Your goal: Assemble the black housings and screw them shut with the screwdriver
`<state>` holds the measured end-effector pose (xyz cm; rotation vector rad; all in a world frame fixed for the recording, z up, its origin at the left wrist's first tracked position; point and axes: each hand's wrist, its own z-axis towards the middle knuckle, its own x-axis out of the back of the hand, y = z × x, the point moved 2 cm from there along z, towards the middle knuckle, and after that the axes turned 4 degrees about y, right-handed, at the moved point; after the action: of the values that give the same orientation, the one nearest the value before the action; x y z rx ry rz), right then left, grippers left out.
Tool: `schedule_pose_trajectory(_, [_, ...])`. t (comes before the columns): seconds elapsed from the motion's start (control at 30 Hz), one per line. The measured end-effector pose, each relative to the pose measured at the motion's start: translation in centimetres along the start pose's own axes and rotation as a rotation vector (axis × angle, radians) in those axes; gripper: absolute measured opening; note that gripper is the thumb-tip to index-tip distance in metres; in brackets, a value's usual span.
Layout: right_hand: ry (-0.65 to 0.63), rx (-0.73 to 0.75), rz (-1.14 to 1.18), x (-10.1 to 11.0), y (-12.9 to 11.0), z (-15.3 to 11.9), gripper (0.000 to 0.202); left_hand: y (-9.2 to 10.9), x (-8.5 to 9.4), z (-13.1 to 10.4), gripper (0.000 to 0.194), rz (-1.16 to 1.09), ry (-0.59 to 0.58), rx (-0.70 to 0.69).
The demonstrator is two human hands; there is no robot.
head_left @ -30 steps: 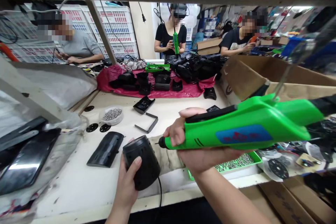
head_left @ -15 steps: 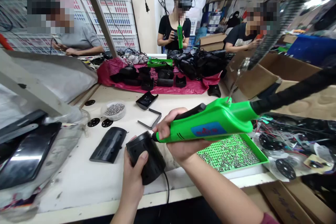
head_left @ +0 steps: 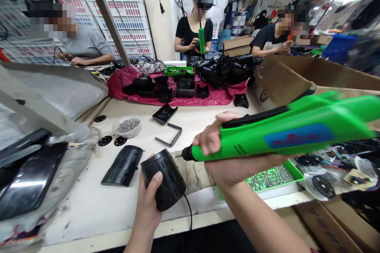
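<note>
My left hand (head_left: 150, 193) is wrapped round a black slotted plastic housing (head_left: 166, 182), held tilted over the table's front edge, a black cord hanging from it. In my right hand (head_left: 228, 162) lies a bright green electric screwdriver (head_left: 267, 134), pointing left. Its thin bit stands a little apart from the housing's right side. Below the screwdriver, partly hidden by my right forearm, is a green tray (head_left: 297, 170) of screws. A curved black cover (head_left: 123, 166) rests on the table just left of the housing.
On the white table (head_left: 80, 189) are a round tub of screws (head_left: 128, 126), black discs (head_left: 105, 140), a U-shaped bracket (head_left: 169, 134) and a black shell (head_left: 165, 114). Black parts lie on pink plastic (head_left: 208, 101) behind. A cardboard box (head_left: 285, 79) stands right; three people work beyond.
My right hand has drawn the screwdriver rightward, away from the housing, and its bit now shows. The housing has turned slightly in my left hand, so its slots are visible.
</note>
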<state>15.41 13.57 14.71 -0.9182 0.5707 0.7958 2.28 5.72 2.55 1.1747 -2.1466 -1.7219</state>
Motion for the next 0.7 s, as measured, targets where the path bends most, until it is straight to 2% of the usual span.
schedule_pose_trajectory(0.1, [-0.036, -0.004, 0.027, -1.0, -1.5, -0.4, 0.075, 0.1, -0.3, -0.1, 0.076, 0.065, -0.016, -0.047])
schedule_pose_trajectory(0.17, [-0.087, -0.031, 0.034, -1.7, -1.7, -1.1, 0.070, 0.1, -0.5, -0.2, 0.076, 0.091, -0.034, -0.082])
schedule_pose_trajectory(0.33, [-0.182, -0.215, 0.012, -2.4, 0.6, -2.8, 0.062, 0.2, -0.8, -0.5, 0.077, 0.116, -0.088, -0.139])
schedule_pose_trajectory(0.47, [-0.193, -0.152, -0.034, -2.7, 2.9, -2.7, 0.055, 0.7, -0.6, 0.0, 0.070, 0.261, -0.080, -0.215])
schedule_pose_trajectory(0.53, [-0.205, -0.133, -0.042, -3.0, 3.7, -2.6, 0.054, 0.9, -0.4, 0.4, 0.065, 0.289, -0.089, -0.201])
schedule_pose_trajectory(0.7, [-0.226, -0.114, -0.031, -3.2, 4.3, -2.2, 0.069, 0.9, -0.3, 0.8, 0.061, 0.228, -0.082, -0.156])
